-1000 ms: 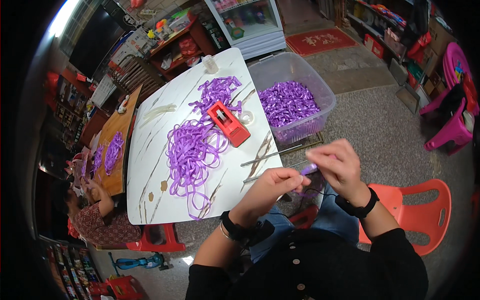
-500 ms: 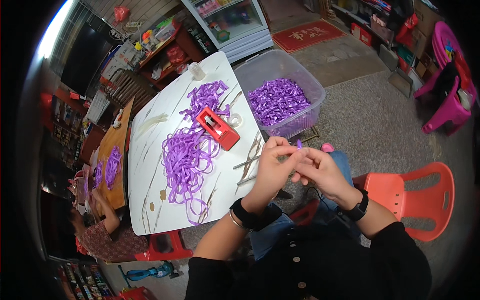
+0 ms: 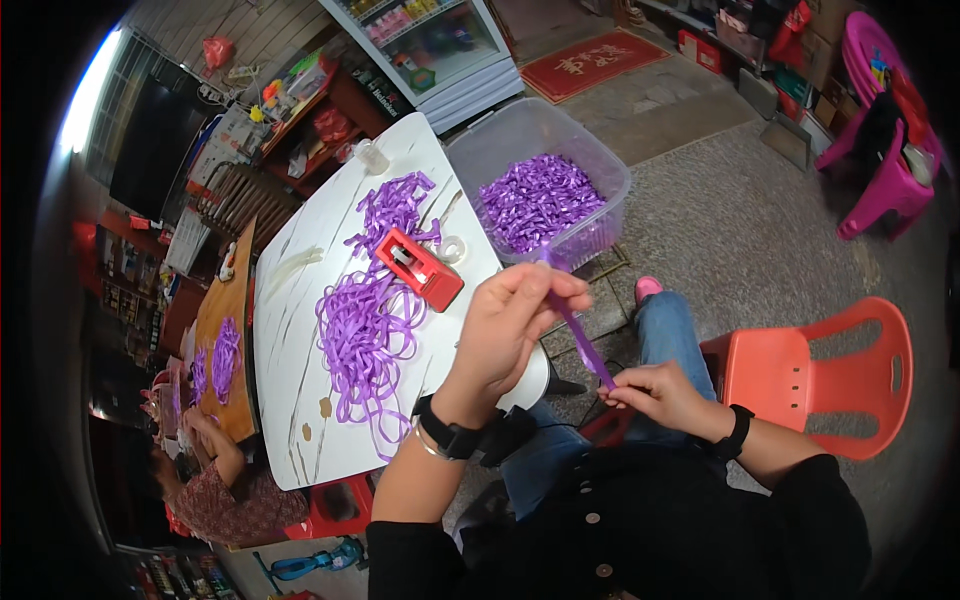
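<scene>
A purple ribbon (image 3: 584, 346) runs taut and slanting between my hands, in front of my lap. My left hand (image 3: 508, 325), raised beside the table edge, pinches its upper end, where a purple bit sticks up past the fingers. Lower and to the right, my right hand (image 3: 658, 396) grips the other end between thumb and fingers. On the white marbled table (image 3: 290, 350) lie a heap of long purple ribbons (image 3: 365, 335) and a smaller pile of short ribbon pieces (image 3: 395, 208). Between them stands a red tape dispenser (image 3: 420, 270) with a clear tape roll (image 3: 453, 249) beside it.
Beyond the table's right edge stands a clear plastic bin (image 3: 610, 215) full of purple ribbon pieces. An orange chair (image 3: 770, 375) is at my right. At far left another person (image 3: 235, 500) sits by a wooden table (image 3: 238, 395) with purple ribbons. A glass-door fridge (image 3: 440, 60) stands behind.
My hands, close together before, are now apart with the ribbon stretched between them. The left moved left and toward me, the right moved down. The view has shifted slightly.
</scene>
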